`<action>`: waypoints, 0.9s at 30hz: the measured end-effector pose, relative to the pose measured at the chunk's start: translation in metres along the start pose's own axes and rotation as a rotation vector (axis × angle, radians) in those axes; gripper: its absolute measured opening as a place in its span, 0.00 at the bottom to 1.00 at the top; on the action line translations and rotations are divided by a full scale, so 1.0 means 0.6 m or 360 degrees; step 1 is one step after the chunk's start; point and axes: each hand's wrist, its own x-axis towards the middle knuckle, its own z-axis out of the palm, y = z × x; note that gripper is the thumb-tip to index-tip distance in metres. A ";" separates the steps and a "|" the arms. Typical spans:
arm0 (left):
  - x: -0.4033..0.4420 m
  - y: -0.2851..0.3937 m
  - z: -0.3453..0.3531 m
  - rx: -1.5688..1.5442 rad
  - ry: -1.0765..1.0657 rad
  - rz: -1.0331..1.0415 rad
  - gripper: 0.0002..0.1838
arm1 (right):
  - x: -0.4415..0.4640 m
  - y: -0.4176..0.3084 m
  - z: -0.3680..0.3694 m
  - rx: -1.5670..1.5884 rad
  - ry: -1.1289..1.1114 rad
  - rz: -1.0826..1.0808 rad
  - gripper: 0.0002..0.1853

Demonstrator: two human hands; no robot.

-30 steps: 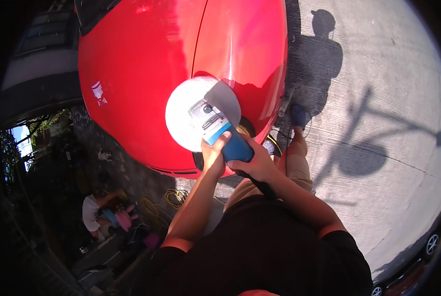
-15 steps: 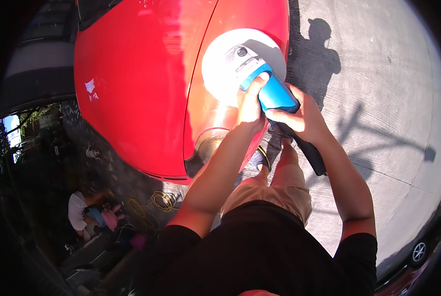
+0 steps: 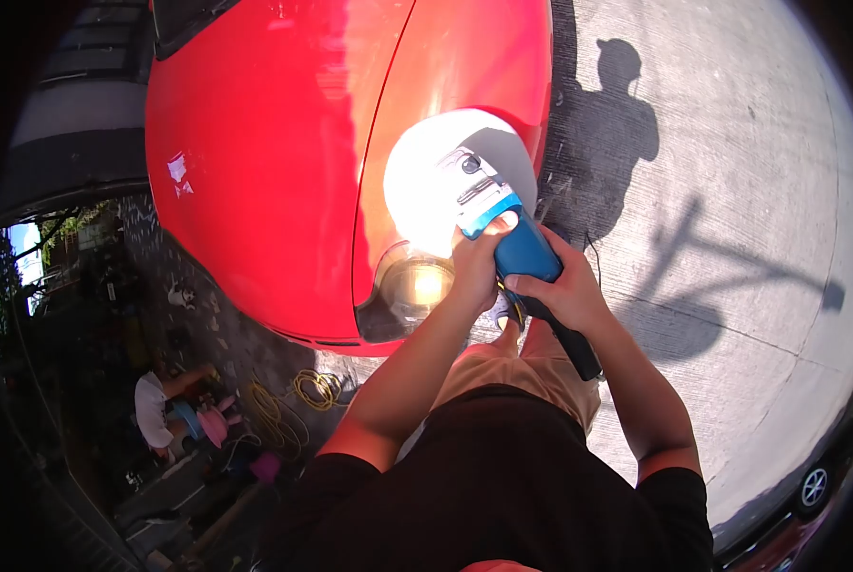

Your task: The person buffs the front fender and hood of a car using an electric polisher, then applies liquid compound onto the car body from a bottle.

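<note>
While both arms reach forward in the head view, the left hand (image 3: 479, 262) is closed about the front of the blue handheld polisher (image 3: 526, 255), its thumb laid over the housing just behind the metal head. The right hand (image 3: 567, 289) wraps the body further back, thumb across the top, fingers mostly hidden round the far side; how tightly either one squeezes I cannot tell. The spacing probably shares the tool's weight and lets the front hand steer the head while the rear one steadies it. Behind them the black rear handle (image 3: 577, 351) points back toward the person's shorts, with no hand on it.

The round white pad (image 3: 415, 186) lies over the front fender (image 3: 445, 71) of the red car, broad face toward the paint, likely so that its face can meet the curve squarely; the contact itself is hidden beneath. It sits to the right of the hood seam (image 3: 381, 100) and just above the headlight (image 3: 417, 284), which the left forearm passes close by. Standing at the car's front corner seems to put that panel within easy reach. Coiled yellow cord (image 3: 317, 389) lies on the shaded ground, near another person (image 3: 152, 410) bending low.
</note>
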 end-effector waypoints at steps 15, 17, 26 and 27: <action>-0.114 -0.063 -0.114 0.0029 0.0013 -0.0020 0.33 | -0.115 0.063 0.085 -0.0090 -0.0086 0.0061 0.56; -0.127 -0.067 -0.127 0.0036 0.0026 -0.0014 0.33 | -0.120 0.098 0.100 0.0027 -0.0121 0.0062 0.55; -0.170 -0.093 -0.194 -0.0021 0.0190 0.0003 0.34 | -0.142 0.140 0.148 0.0033 -0.0269 0.0046 0.54; -0.178 -0.089 -0.207 -0.0055 0.0236 -0.0008 0.34 | -0.143 0.137 0.158 0.0015 -0.0312 0.0062 0.54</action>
